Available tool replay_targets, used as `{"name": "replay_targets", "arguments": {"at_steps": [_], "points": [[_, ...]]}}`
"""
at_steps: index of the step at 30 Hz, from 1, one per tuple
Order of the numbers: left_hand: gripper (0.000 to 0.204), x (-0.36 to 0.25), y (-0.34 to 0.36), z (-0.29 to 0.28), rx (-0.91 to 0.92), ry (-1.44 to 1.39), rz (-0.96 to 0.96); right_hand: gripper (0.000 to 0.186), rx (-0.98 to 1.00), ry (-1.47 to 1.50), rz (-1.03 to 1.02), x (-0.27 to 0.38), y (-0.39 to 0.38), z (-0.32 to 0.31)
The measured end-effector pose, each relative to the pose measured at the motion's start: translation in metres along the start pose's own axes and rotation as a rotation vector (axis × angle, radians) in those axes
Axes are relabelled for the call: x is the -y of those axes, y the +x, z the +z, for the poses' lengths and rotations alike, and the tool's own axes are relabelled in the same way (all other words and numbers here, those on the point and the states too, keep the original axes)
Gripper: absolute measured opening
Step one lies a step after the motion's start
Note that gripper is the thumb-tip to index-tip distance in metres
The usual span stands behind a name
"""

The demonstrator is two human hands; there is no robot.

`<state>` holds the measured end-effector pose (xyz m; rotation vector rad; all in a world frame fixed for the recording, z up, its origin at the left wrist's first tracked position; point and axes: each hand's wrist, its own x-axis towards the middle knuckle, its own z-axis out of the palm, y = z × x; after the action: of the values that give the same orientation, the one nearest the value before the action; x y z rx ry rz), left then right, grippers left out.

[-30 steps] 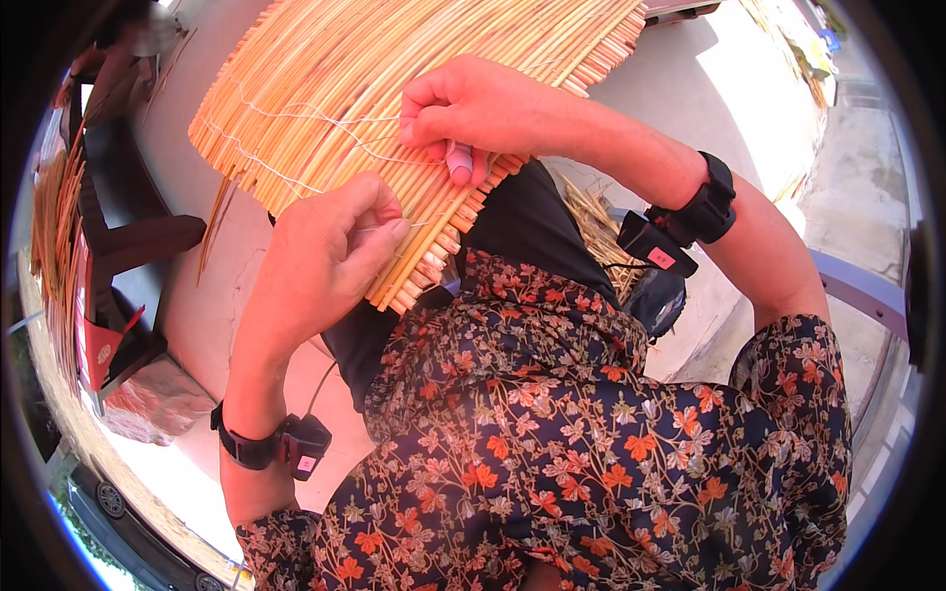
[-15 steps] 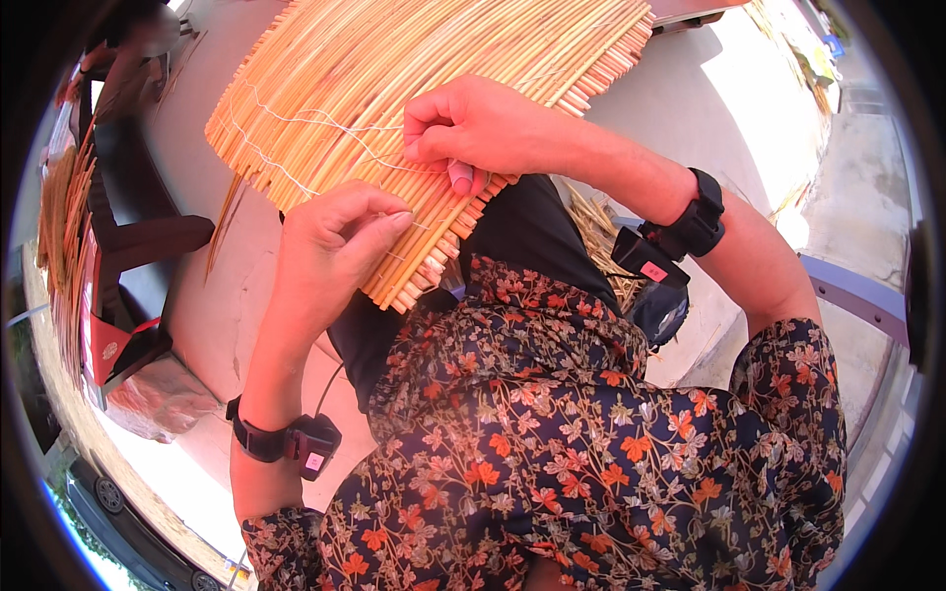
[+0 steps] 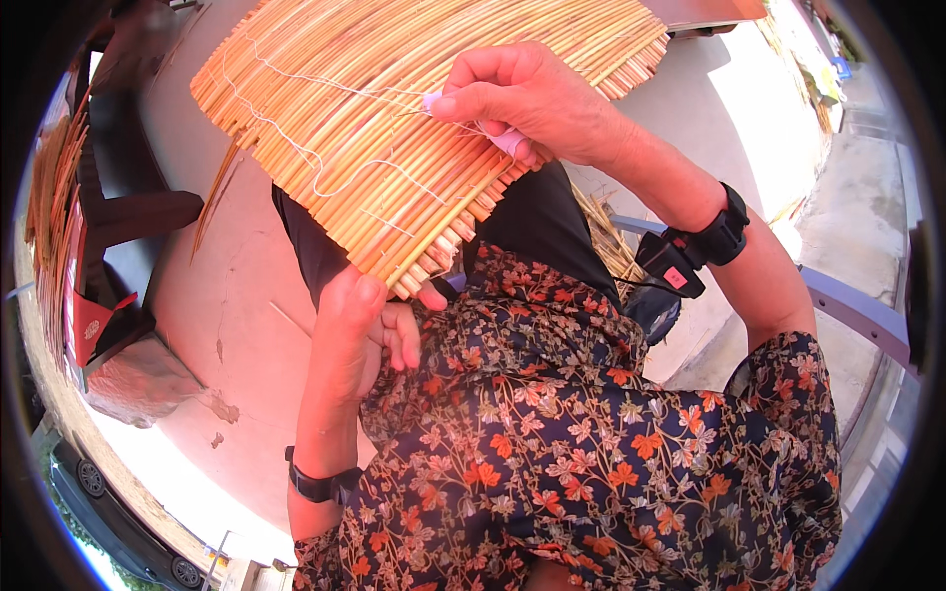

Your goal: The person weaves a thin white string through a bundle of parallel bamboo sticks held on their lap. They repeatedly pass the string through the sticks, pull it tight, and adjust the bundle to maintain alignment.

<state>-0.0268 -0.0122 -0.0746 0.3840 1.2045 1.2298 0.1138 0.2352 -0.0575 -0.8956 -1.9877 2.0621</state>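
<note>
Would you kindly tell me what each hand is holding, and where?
The left hand grips the reed mat at its near edge; the right hand pinches white thread on top.

Head-worn fisheye, downward (very near)

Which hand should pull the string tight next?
Probably the right hand. Its fingertips already pinch the white string on top of the reed mat. The left hand is down at the mat's lower edge, gripping it from below, away from the string, so it seems busy steadying.
</note>
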Motion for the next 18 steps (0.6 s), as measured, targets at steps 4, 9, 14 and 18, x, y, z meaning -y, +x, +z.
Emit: {"name": "replay_targets", "arguments": {"at_steps": [4,9,14,18], "points": [[0.045,-0.006,0.023,0.013,-0.081,-0.062,-0.078,0.023,0.009,-0.058,-0.048,-0.003,0.002,-0.003],[0.028,0.006,0.029,0.015,-0.152,-0.12,-0.081,0.021,0.072,-0.114,-0.077,-0.004,-0.015,-0.006],[0.031,0.009,0.028,0.015,-0.17,-0.017,-0.058,0.016,0.295,-0.525,-0.131,0.003,-0.037,-0.006],[0.027,-0.002,0.025,0.018,-0.216,-0.102,-0.045,0.018,0.301,-0.636,-0.306,0.01,-0.035,-0.003]]}}
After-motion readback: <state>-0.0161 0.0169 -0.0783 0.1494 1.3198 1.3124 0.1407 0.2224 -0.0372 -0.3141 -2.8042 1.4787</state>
